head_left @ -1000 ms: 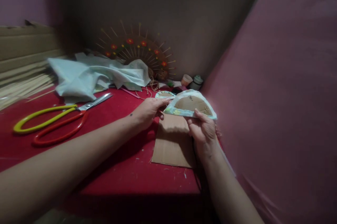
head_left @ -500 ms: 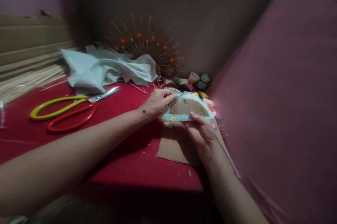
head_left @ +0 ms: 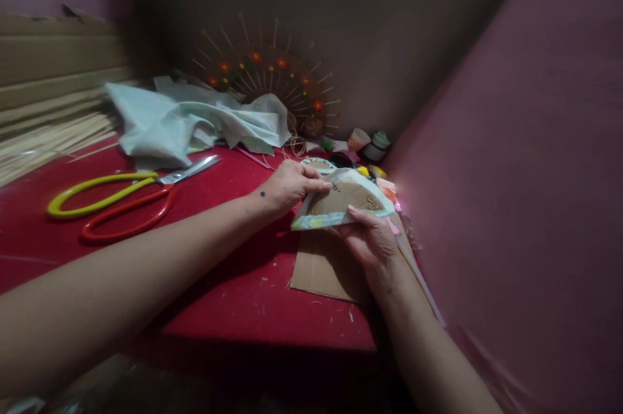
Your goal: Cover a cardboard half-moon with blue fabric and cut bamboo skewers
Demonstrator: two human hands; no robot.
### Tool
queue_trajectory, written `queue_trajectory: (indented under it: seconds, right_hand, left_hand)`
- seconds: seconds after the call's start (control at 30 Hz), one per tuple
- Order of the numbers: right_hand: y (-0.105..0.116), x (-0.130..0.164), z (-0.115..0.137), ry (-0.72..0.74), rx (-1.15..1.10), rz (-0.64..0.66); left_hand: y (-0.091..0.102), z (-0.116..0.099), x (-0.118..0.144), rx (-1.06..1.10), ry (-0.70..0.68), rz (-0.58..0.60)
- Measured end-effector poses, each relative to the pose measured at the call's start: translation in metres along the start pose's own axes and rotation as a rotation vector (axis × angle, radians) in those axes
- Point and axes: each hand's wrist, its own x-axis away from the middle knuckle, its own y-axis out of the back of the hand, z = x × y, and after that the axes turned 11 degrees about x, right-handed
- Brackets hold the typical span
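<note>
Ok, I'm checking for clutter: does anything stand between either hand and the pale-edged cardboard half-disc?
Nothing visible does. The right hand grips the cardboard half-disc by its straight edge, thumb on top; the left hand touches its left side. The cardboard sheet lies beneath.

Half-round panel (head_left: 348, 198) by the table's (head_left: 233, 313) right edge: matt brown cardboard, pale cloth-like rim, small glossy smears (head_left: 372, 203); cardboard sheet (head_left: 316, 265) below, also matt. Scissors (head_left: 168, 182) toward left edge: smooth shiny metal blades, glossy plastic-looking handles. Table cover matt red cloth; crumpled fabric (head_left: 156, 128) near back edge, soft sheen.
</note>
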Motion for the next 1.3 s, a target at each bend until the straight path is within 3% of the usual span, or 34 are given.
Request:
queue_trajectory:
  seconds: [0.23, 0.47, 0.67, 0.73, 0.83, 0.93, 1.0, 1.1, 1.3]
  right_hand:
    - [0.001, -0.002, -0.001, -0.014, 0.003, -0.008]
    - [-0.002, -0.002, 0.0, -0.021, 0.003, -0.029]
    - [0.0, -0.002, 0.004, 0.029, -0.006, -0.066]
    - [0.003, -0.003, 0.007, 0.046, -0.022, -0.09]
    - [0.009, -0.006, 0.012, 0.045, -0.035, -0.135]
    - [0.014, -0.008, 0.017, 0.074, -0.039, -0.149]
    - [0.016, -0.009, 0.018, 0.088, -0.032, -0.164]
    - [0.018, -0.009, 0.019, 0.089, -0.02, -0.191]
    - [0.019, -0.01, 0.019, 0.099, -0.024, -0.205]
  left_hand:
    - [0.001, 0.011, -0.007, -0.202, -0.25, -0.041]
    - [0.001, 0.013, -0.005, -0.345, -0.389, -0.023]
    - [0.0, 0.01, -0.002, -0.379, -0.696, 0.035]
    - [0.002, 0.009, -0.003, -0.276, -0.617, 0.009]
    - [0.01, 0.007, -0.006, -0.033, -0.307, 0.041]
    - [0.018, 0.006, -0.007, 0.116, 0.022, 0.295]
    - [0.021, 0.007, -0.005, 0.111, 0.163, 0.448]
    - [0.017, 0.008, 0.001, 0.093, 0.223, 0.502]
    - [0.008, 0.009, 0.004, 0.122, 0.284, 0.346]
